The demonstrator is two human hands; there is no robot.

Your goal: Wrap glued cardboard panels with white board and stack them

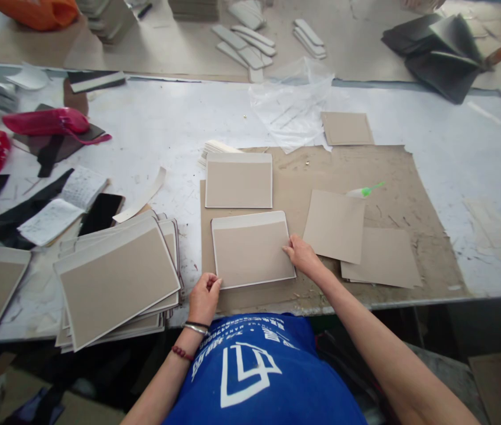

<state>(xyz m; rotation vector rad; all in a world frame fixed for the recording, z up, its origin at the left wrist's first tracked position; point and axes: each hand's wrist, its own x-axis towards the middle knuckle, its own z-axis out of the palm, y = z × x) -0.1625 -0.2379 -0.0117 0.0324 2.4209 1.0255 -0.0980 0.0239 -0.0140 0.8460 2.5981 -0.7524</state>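
Observation:
A beige rectangular panel (253, 251) with a pale top strip and white edging lies slightly tilted in front of me. My left hand (204, 298) pinches its lower left corner. At the right edge, my right hand (301, 254) has its fingers closed on the same panel. Just beyond it rests a similar panel (238, 183), with a bundle of thin white strips (219, 147) behind. Plain beige sheets (335, 224) lie to the right of my right hand, near a small bottle with a green tip (368, 191). All of this sits on a stained brown board (392, 177).
On the left stands a stack of similar panels (120, 280), beside a dark phone (102, 212) and an open notebook (64, 206). A pink pouch (49, 122) lies farther back. Clear plastic (295, 106) and a small beige piece (348, 128) are behind the board.

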